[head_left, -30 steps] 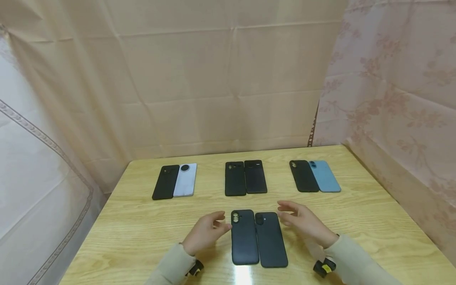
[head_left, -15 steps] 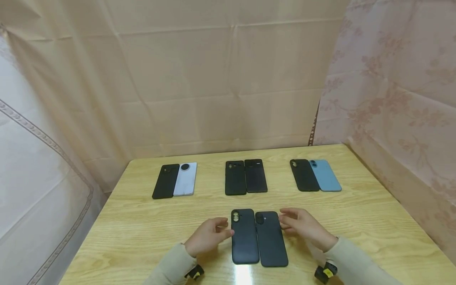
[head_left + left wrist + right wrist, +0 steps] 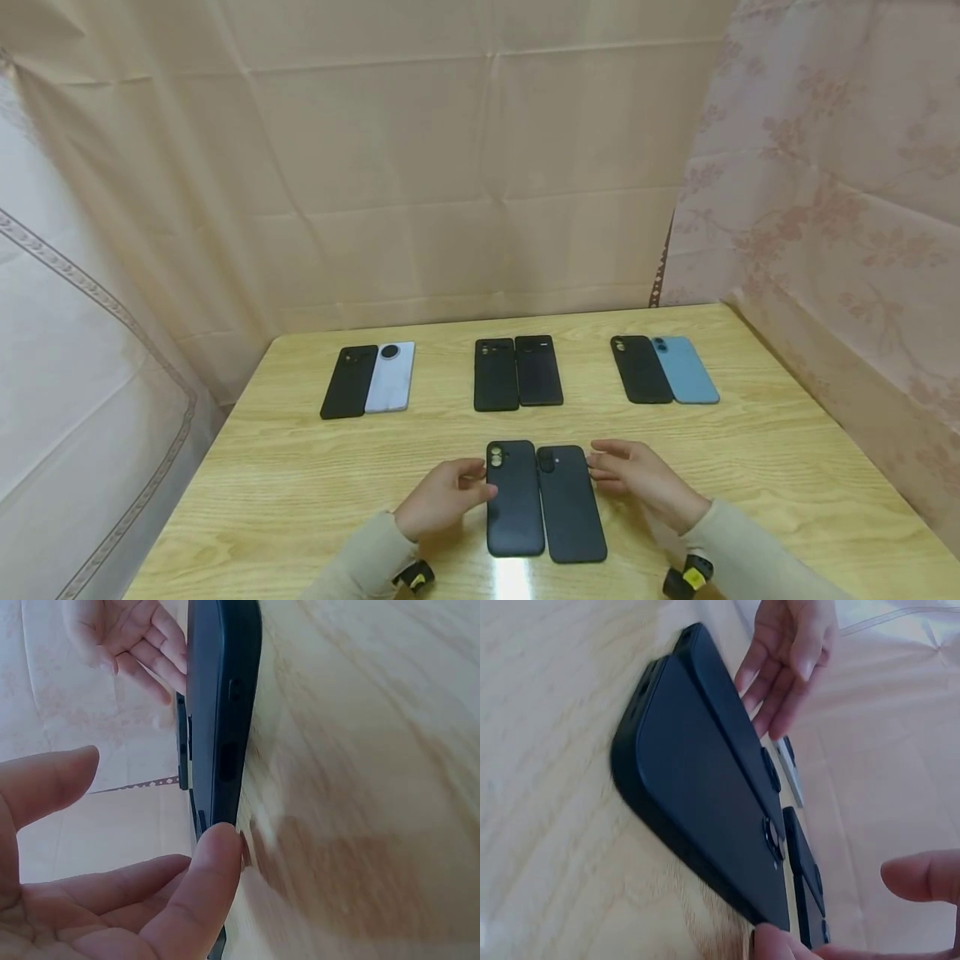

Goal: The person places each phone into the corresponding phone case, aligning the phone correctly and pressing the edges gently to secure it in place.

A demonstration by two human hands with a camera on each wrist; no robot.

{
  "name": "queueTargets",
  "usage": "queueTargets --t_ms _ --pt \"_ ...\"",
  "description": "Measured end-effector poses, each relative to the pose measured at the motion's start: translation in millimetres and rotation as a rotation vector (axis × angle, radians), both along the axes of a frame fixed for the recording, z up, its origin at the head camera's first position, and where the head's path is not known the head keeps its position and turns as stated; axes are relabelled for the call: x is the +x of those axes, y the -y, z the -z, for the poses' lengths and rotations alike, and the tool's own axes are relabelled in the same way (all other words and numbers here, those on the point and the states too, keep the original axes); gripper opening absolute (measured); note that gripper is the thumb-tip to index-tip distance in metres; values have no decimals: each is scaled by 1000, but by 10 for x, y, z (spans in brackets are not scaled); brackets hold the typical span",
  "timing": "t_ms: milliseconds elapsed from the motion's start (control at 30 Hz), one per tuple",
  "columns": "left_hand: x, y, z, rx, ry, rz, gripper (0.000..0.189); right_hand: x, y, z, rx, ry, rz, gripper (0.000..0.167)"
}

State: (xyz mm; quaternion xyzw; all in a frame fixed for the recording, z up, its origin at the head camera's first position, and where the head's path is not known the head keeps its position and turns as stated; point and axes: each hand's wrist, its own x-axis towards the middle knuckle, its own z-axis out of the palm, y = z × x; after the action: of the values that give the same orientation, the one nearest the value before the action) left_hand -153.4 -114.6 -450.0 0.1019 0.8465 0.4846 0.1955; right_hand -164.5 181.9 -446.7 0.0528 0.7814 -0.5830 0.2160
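A dark phone case (image 3: 514, 508) with see-through camera openings lies on the table near me, and a dark phone (image 3: 573, 510) lies close along its right side. My left hand (image 3: 442, 502) is at the case's left edge. In the left wrist view, one fingertip touches the side of the case (image 3: 204, 712) while the thumb stands away from it. At the phone's upper right edge is my right hand (image 3: 647, 483). The right wrist view has a fingertip against the edge of the phone (image 3: 705, 787), with the thumb held apart.
Behind lie three pairs on the wooden table (image 3: 285, 492): a black case (image 3: 349, 383) with a white phone (image 3: 391, 383), a black case (image 3: 495, 379) with a black phone (image 3: 538, 375), and a black case (image 3: 641, 373) with a blue phone (image 3: 686, 373). Curtains (image 3: 480, 183) surround the table.
My left hand has shifted slightly right and nearer to me, up to the case's edge. The right hand has moved slightly nearer to me beside the phone. Case and phone look almost unmoved.
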Motion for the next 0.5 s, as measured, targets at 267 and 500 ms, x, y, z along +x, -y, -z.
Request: queueTargets --t_ms 267,500 --pt "-15 -11 3 43 34 -37 61 14 19 -13 -81 44 51 52" --pt "-25 -25 9 101 54 -78 64 19 9 3 -145 46 63 53"
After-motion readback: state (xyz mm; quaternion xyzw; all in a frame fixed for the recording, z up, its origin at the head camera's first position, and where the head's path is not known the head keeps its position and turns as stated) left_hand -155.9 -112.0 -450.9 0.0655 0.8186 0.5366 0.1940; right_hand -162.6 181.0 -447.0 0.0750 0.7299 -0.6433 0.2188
